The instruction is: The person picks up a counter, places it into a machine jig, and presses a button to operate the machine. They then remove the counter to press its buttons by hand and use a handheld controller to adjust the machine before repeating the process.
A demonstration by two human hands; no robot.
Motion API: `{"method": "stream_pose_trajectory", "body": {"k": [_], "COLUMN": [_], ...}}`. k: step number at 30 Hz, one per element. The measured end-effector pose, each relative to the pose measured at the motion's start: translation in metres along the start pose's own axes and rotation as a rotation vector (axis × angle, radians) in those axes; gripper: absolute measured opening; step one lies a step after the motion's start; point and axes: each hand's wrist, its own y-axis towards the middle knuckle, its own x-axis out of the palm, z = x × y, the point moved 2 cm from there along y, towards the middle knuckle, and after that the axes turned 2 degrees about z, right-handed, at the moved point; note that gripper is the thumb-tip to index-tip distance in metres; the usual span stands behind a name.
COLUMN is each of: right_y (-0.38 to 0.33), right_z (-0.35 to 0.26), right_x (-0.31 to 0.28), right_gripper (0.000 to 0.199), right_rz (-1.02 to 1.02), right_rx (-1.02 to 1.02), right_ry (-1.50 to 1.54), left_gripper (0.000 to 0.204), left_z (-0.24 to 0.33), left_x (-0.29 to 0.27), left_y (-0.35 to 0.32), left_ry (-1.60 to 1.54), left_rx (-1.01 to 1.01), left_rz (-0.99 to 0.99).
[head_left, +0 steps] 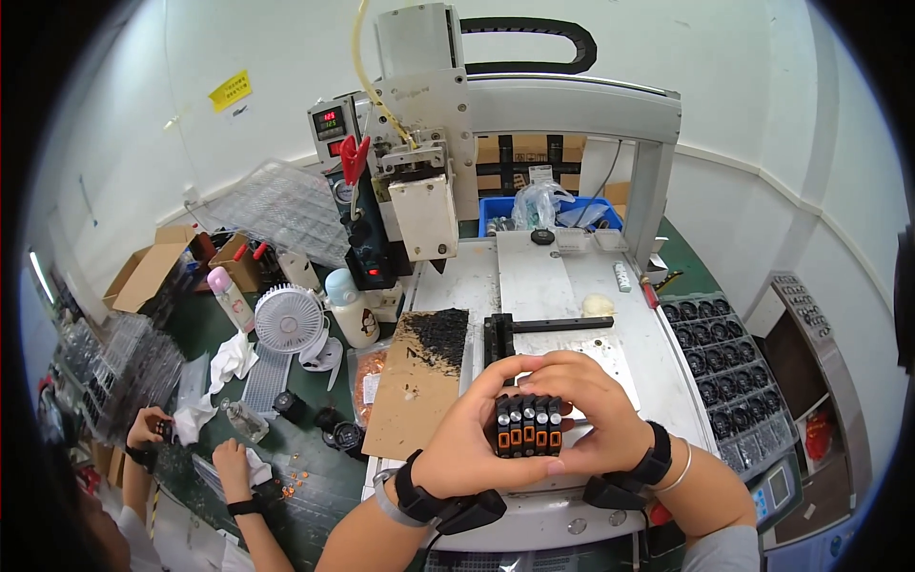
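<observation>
A row of several small black parts (529, 426) is held side by side between my two hands, low over the front of the machine bed. Each part shows a silver round button and an orange frame on the side toward me; they look like watch cases seen edge-on. My left hand (465, 424) curls round the left end, its thumb along the bottom. Around the right end, my right hand (610, 410) is closed, with fingers arched over the top. The backs of the parts are hidden. A black bar fixture (562, 324) lies just beyond my hands.
The dispensing machine head (424, 219) stands over the white bed (448, 281). Left are black-smeared cardboard (410, 410), a white fan (290, 319), a bottle (353, 310) and a co-worker's hands (232, 467). Trays of round black parts (729, 372) lie right; a blue bin (496, 205) sits behind.
</observation>
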Motion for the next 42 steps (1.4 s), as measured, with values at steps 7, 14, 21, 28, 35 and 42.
{"method": "stream_pose_trajectory", "body": {"k": [7, 14, 21, 28, 35, 42], "right_y": [0.003, 0.001, -0.008, -0.012, -0.014, -0.014], "right_z": [0.002, 0.003, -0.019, -0.014, -0.019, -0.026], "right_x": [0.000, 0.003, 0.002, 0.009, 0.006, 0.006], "right_gripper": [0.053, 0.060, 0.079, 0.066, 0.057, 0.052], "right_rz": [0.023, 0.009, 0.206, 0.337, 0.393, 0.388], "right_rx": [-0.045, -0.017, -0.103, -0.154, -0.342, -0.426], "right_ry": [-0.026, -0.038, -0.198, -0.252, -0.335, -0.306], "left_gripper": [0.081, 0.076, 0.064, 0.053, 0.054, 0.058], "left_z": [0.001, -0.002, -0.008, -0.018, -0.032, -0.040], "left_x": [0.000, 0.000, 0.015, 0.050, 0.069, 0.084], "left_y": [0.002, 0.003, -0.004, -0.004, -0.009, -0.011], "left_ry": [-0.055, 0.033, -0.059, -0.036, -0.073, -0.039], "left_rx": [-0.049, 0.015, 0.201, 0.421, 0.512, 0.623], "left_rz": [0.026, 0.011, 0.197, 0.480, 0.635, 0.752]}}
